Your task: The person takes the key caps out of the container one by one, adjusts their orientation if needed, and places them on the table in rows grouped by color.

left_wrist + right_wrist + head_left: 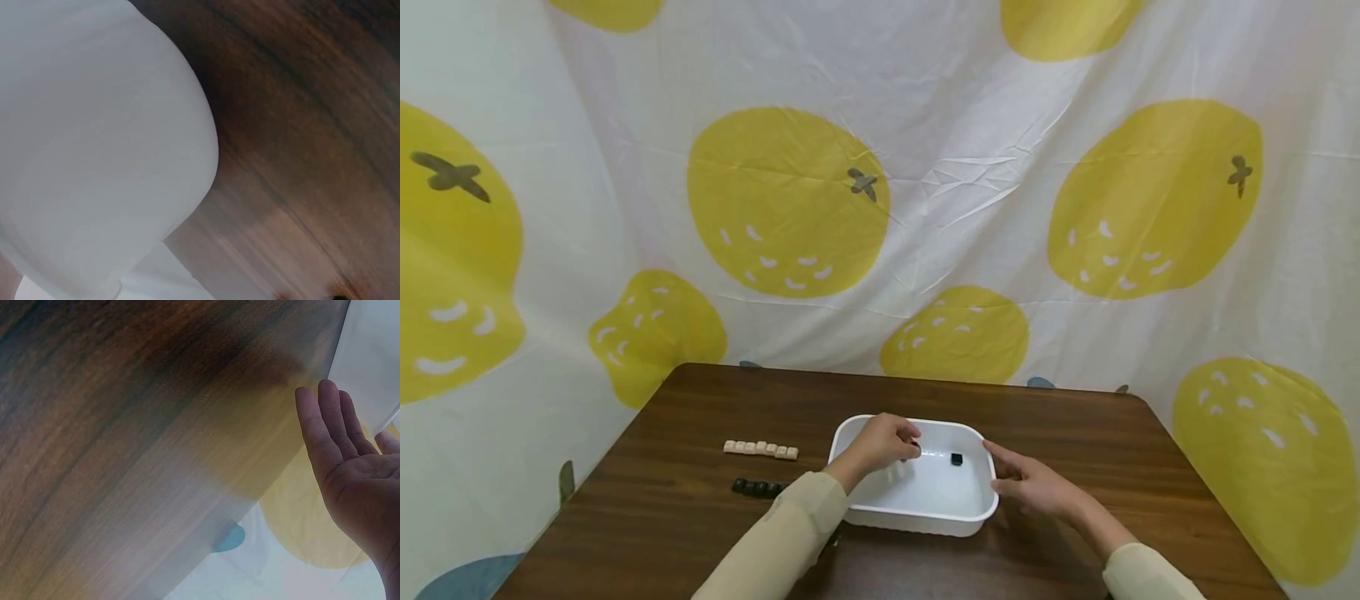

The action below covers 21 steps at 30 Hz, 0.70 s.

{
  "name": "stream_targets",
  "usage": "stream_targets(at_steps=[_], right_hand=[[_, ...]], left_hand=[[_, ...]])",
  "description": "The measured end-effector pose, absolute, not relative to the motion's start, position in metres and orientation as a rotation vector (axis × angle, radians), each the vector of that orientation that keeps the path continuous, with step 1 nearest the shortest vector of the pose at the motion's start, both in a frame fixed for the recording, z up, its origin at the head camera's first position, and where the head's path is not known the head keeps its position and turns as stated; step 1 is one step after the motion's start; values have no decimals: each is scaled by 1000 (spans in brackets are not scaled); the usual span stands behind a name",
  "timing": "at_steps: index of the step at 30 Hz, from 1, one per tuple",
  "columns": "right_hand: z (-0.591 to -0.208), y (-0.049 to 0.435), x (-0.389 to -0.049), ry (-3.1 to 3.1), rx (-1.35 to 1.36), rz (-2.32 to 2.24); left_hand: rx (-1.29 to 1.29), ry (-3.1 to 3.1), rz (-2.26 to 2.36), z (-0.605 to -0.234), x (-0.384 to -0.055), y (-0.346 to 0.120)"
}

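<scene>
A white rectangular basin point(917, 496) sits on the wooden table. Over its inside, my left hand point(880, 442) has its fingers curled and pinches a small dark piece, apparently a black keycap, mostly hidden by the fingers. Another black keycap point(957, 459) lies on the basin floor, right of that hand. My right hand point(1037, 487) touches the basin's right rim with extended fingers; the right wrist view shows this hand point(356, 456) beside the white wall. In the left wrist view the basin's outer wall point(106, 137) fills the left side, and the left hand is barely visible.
Left of the basin, a row of beige keycaps point(761, 449) lies on the table point(685, 517). Nearer me is a row of black keycaps point(762, 488), partly covered by the left sleeve point(790, 525). A lemon-patterned cloth point(955, 208) hangs behind the table.
</scene>
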State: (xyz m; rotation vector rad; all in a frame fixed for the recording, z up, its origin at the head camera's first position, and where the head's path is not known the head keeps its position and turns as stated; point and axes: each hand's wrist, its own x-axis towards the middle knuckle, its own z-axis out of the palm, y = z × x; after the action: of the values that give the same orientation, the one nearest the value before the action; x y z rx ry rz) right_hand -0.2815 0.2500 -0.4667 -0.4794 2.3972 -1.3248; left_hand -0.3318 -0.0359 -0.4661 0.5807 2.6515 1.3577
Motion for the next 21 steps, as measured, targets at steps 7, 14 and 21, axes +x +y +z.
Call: stream_targets(at_steps=[7, 14, 21], right_hand=[[-466, 250, -281, 2398, -473, -1317], [-464, 249, -280, 2398, -468, -1310], [-463, 248, -280, 2389, -473, -1322]], left_hand=[[689, 2669, 1307, -459, -330, -44], [681, 2679, 1313, -452, -329, -61], [649, 2708, 1418, -441, -328, -97]])
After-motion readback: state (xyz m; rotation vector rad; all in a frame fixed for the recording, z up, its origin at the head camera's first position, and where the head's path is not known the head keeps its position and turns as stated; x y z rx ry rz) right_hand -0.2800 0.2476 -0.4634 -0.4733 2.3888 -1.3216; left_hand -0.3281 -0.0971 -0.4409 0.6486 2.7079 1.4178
